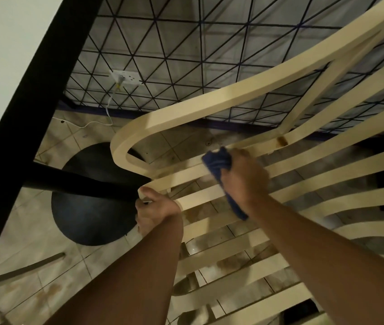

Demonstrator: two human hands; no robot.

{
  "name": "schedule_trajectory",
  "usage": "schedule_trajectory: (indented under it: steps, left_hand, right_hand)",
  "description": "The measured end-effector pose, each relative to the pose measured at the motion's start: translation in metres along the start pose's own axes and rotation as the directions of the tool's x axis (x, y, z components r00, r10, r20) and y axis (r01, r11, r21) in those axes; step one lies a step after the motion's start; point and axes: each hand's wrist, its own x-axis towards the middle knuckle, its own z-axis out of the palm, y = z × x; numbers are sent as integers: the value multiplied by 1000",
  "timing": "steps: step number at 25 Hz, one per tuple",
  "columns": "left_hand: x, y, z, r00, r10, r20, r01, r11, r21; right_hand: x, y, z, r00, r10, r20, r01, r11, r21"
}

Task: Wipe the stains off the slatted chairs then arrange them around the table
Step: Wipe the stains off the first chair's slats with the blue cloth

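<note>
Both busy: left hand [156, 207] grips slatted chair [186, 106] edge, right hand [245, 179] clutches cloth [216, 160] against it.

Table [34, 90] left of chair [186, 109], cloth [218, 160] on chair, wall [186, 43] behind

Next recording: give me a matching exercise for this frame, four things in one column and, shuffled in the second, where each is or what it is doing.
Things:
1. blue cloth
2. left hand
3. round black table base
4. brown stain

Places:
A. on the tiled floor, left of the chair
B. held in the right hand, on a slat
C. on the chair's frame, beyond the right hand
D. gripping the seat's edge

Pairs: 1-B, 2-D, 3-A, 4-C
</note>
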Motion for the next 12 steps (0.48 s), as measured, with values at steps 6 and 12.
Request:
schedule_trajectory:
  steps: [6, 12]
  left_hand:
    - [-1, 4, 0, 1000, -12, 23, 12, 1000, 8]
    - [3, -4, 2, 998, -1, 55, -3, 998, 62]
  right_hand:
    - [15, 24, -6, 954, 233, -187, -201, 964, 174]
    - [-33, -60, 27, 970, -227, 90, 235, 967, -96]
